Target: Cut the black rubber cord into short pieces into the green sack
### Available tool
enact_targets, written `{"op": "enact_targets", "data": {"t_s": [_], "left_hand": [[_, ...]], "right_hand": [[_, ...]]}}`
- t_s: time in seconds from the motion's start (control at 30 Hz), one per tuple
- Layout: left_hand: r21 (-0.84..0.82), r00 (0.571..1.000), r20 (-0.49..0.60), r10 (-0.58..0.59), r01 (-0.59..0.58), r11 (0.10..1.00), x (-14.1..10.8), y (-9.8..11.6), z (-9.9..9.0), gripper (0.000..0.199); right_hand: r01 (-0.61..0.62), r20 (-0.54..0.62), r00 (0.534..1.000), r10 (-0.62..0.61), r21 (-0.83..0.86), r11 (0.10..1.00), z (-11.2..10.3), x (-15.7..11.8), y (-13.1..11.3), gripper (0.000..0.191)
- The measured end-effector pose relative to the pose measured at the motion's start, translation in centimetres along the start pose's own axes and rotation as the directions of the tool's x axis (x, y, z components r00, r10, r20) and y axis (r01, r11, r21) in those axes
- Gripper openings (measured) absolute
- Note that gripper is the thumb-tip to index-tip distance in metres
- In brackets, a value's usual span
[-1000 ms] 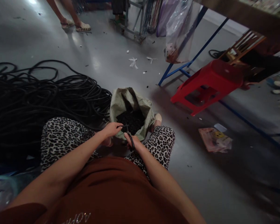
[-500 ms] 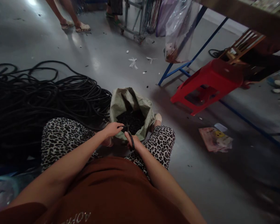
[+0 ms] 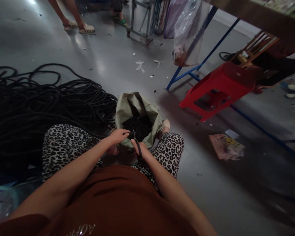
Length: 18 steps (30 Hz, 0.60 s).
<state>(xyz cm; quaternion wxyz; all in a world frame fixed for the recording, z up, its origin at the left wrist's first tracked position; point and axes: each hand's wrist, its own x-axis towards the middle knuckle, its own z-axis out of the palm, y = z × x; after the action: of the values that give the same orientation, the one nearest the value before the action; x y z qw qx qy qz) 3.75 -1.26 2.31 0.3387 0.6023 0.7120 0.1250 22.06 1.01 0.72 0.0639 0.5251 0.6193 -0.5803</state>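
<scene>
My left hand (image 3: 119, 135) pinches the end of a black cord (image 3: 95, 135) that runs in from the left past my knee. Closed around the handles of a pair of scissors (image 3: 138, 149) is my right hand (image 3: 143, 150). The scissor blades point up and away from me, beside the cord end at my left fingertips; whether they touch it I cannot tell. Both hands are over the near rim of a pale green woven sack (image 3: 154, 114), which stands open between my feet. Small black pieces (image 3: 137, 126) lie inside it.
A large heap of black cord (image 3: 51, 98) covers the floor at left. To the right lie a red plastic stool (image 3: 216, 90) and a printed plastic bag (image 3: 225, 147). A table with blue legs (image 3: 184, 77) stands behind. Other people's feet (image 3: 86, 29) and a wheeled cart (image 3: 141, 32) are farther back.
My hands, the scissors and the cord stay almost in place. At the back, a person's foot in a green sandal has shifted slightly.
</scene>
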Motion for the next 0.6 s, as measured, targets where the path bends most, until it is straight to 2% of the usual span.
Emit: {"op": "enact_targets", "data": {"t_s": [0.13,0.23,0.6], "left_hand": [[-0.004,1.000,-0.015,0.002,-0.002,1.000,-0.3,-0.5,-0.4,0.040],[-0.003,1.000,-0.017,-0.013,0.013,1.000,-0.5,-0.9,-0.8,0.040],[0.032,0.999,0.005,-0.051,0.051,0.998,-0.3,-0.9,-1.1,0.039]], "right_hand": [[-0.037,-0.029,0.999,0.038,0.047,0.998,-0.1,0.2,0.1,0.070],[-0.019,-0.064,0.998,0.023,0.069,0.997,-0.1,0.3,0.3,0.068],[-0.066,-0.051,0.996,0.071,0.097,0.993,-0.4,-0.4,-0.1,0.060]]}}
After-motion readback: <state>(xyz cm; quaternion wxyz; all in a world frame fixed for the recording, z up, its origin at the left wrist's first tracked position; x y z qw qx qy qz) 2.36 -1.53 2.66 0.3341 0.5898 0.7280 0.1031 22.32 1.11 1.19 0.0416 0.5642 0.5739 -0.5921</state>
